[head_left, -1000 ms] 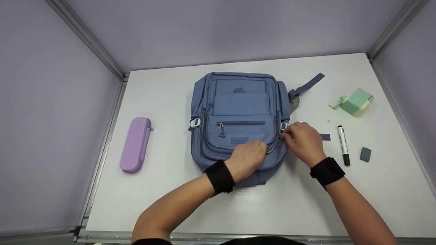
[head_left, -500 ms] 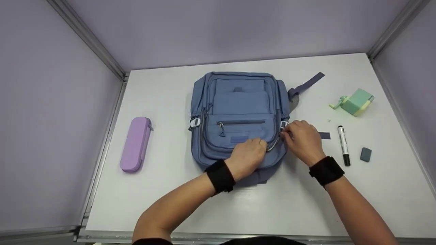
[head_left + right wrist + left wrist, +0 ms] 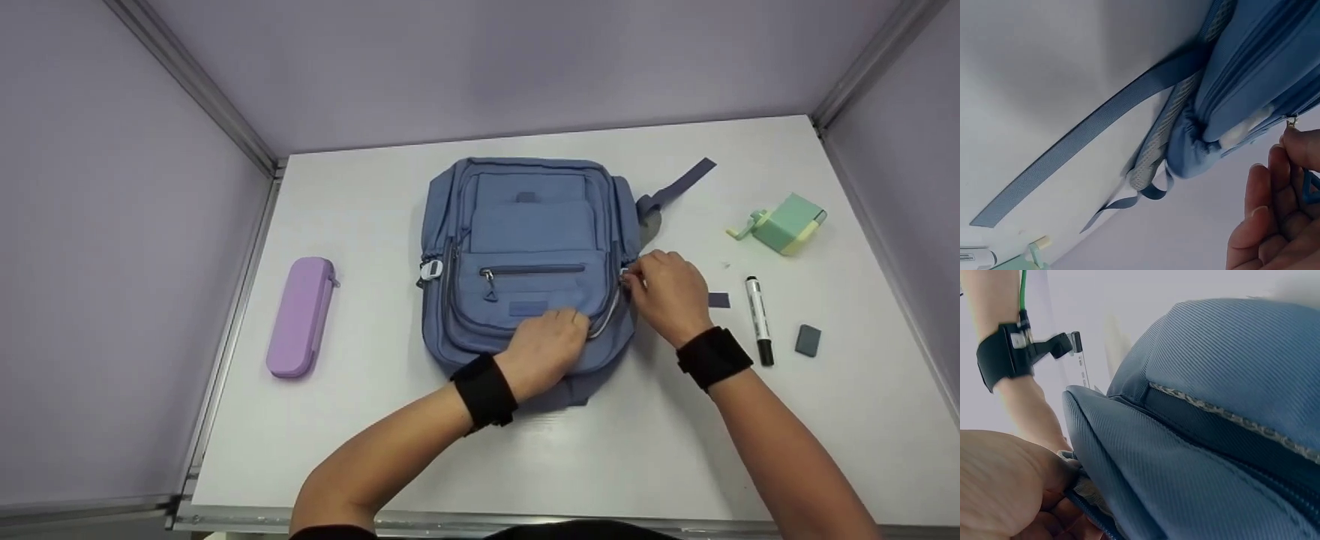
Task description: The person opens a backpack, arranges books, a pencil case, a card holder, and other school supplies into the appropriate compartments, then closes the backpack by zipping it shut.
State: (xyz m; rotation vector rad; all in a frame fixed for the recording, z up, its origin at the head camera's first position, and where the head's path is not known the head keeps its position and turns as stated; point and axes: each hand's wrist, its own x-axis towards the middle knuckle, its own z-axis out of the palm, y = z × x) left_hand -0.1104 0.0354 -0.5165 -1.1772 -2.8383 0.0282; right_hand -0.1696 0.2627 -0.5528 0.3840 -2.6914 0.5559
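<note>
A blue backpack [image 3: 532, 225] lies front side up in the middle of the white table. In the head view my left hand [image 3: 546, 346] grips the fabric at the lower edge of its front pocket; the left wrist view has the fingers curled beneath a zipped edge [image 3: 1092, 514]. At the bag's right side, beside the white buckle, my right hand [image 3: 670, 292] pinches a zipper pull. The right wrist view shows the metal slider [image 3: 1292, 121] at the thumb and fingertips, with the blue triangular tab [image 3: 1311, 188] in the palm. Below that hand, the pocket's zip line curves down toward the left hand.
A purple pencil case [image 3: 301, 317] lies on the left. To the right are a green crank sharpener [image 3: 789, 225], a black-and-white marker [image 3: 759, 321] and a dark eraser [image 3: 808, 340]. A loose strap [image 3: 679, 184] sticks out from the bag's right side. Panels surround the table.
My right hand has moved a little up along the bag's right side with the zipper pull, and more of the pale zip line shows below it. The left hand stays in place.
</note>
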